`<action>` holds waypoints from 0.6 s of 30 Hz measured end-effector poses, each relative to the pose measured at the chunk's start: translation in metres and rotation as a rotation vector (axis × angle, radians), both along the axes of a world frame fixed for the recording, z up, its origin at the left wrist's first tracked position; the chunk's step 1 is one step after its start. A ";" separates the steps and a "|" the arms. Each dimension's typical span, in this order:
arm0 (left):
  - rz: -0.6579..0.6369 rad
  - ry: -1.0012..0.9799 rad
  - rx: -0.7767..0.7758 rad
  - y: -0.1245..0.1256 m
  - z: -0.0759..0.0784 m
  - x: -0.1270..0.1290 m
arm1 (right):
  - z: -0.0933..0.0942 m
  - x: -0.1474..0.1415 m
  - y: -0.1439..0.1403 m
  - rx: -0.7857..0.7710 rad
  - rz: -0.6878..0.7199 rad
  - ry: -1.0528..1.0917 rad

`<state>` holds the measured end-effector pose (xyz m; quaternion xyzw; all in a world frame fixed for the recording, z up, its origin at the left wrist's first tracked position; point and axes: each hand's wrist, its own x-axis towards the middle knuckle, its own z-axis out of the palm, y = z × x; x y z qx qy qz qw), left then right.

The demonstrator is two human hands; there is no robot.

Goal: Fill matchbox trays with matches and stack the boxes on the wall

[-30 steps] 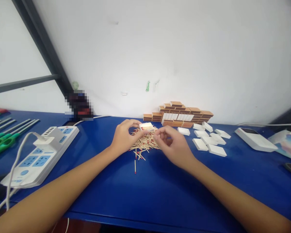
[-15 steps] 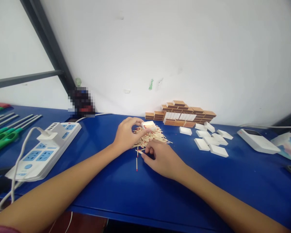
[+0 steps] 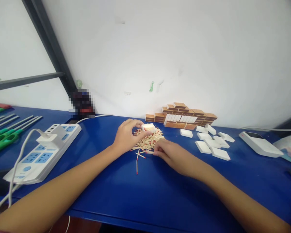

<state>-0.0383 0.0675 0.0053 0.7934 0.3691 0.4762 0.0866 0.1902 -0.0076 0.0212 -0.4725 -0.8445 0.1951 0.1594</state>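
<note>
Since half a second ago our right hand [image 3: 174,155] has slid a little to the right along the near edge of the pile of matches [image 3: 147,141], its fingers now narrow and pinched low at a few sticks; whether it grips one we cannot tell from this blur. Our left hand [image 3: 126,137] stays curled over the far-left side of the pile, thumb and fingers holding a small white matchbox tray [image 3: 148,127], a shallow open rectangle that seems to carry matches. These are thin pale wooden sticks with red heads, heaped loosely on the smooth blue table [image 3: 160,194]; three or four lie apart on the near side. Right of the pile we count about seven empty white trays [image 3: 212,144], flat and boxy. Against the wall stands a stack of brown cardboard sleeves [image 3: 181,115]. At far left lies a white plastic power strip [image 3: 42,152] with one plug in it
</note>
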 end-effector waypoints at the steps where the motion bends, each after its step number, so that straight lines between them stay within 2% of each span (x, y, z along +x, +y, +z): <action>1: -0.010 0.015 -0.002 0.001 -0.001 0.000 | 0.001 0.005 0.004 0.040 0.001 0.036; 6: -0.060 0.083 -0.016 0.003 -0.004 -0.001 | -0.002 0.017 0.022 0.363 -0.092 0.180; 8: -0.088 0.102 -0.006 0.001 -0.005 0.001 | -0.006 0.017 0.026 0.447 -0.103 0.196; 12: -0.181 0.126 0.023 -0.005 -0.006 0.004 | -0.013 0.013 0.027 0.489 -0.105 0.174; 18: -0.204 0.146 0.023 -0.007 -0.008 0.006 | -0.014 0.014 0.025 0.462 -0.089 0.188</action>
